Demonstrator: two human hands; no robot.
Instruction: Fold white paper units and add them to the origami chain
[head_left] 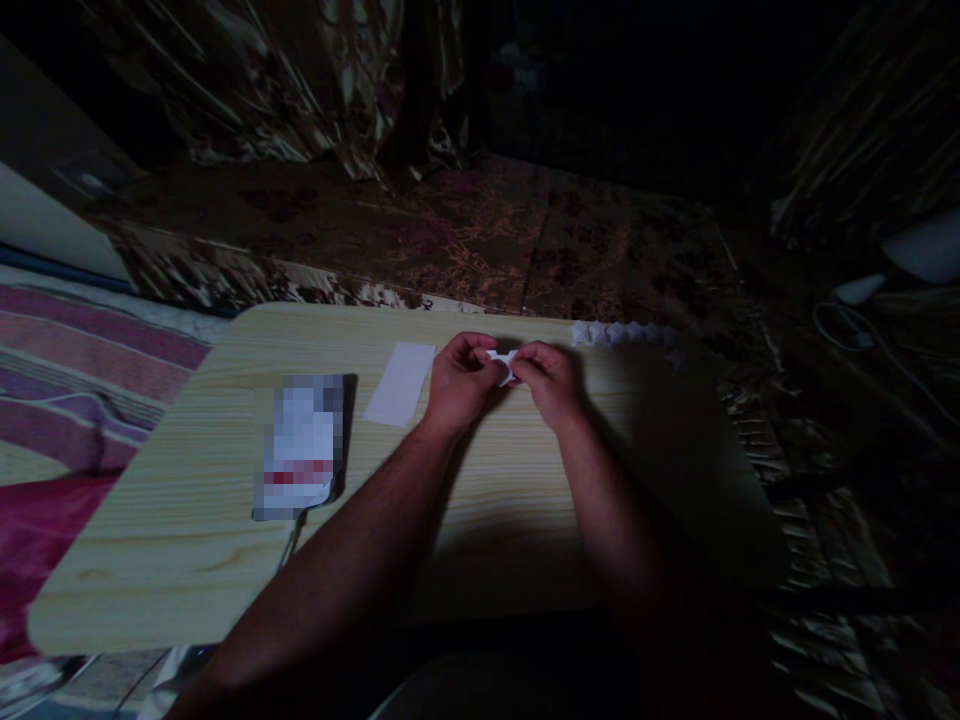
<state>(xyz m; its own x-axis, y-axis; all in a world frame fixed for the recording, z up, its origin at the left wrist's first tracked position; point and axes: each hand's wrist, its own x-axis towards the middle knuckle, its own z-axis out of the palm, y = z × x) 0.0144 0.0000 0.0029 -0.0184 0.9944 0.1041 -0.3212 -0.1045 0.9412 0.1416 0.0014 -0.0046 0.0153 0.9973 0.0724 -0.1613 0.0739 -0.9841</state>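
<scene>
Between my two hands, above the middle of a pale wooden table (495,480), is a small folded piece of white paper (502,367). The fingers of my left hand (463,380) pinch its left side. Its right side is pinched by the thumb and fingers of my right hand (550,378). My fingertips hide part of the paper, so its full shape cannot be made out. Just left of my left hand lies a flat stack or sheet of white paper (401,383). A row of several small folded white paper pieces (616,333) runs along the far edge, right of my hands.
A phone (298,445), its screen blurred out, lies on the table's left with a cable (291,545) at its near end. Patterned fabric (450,225) hangs behind the table. Striped bedding (90,380) is at the left. A white lamp-like object (926,248) stands far right.
</scene>
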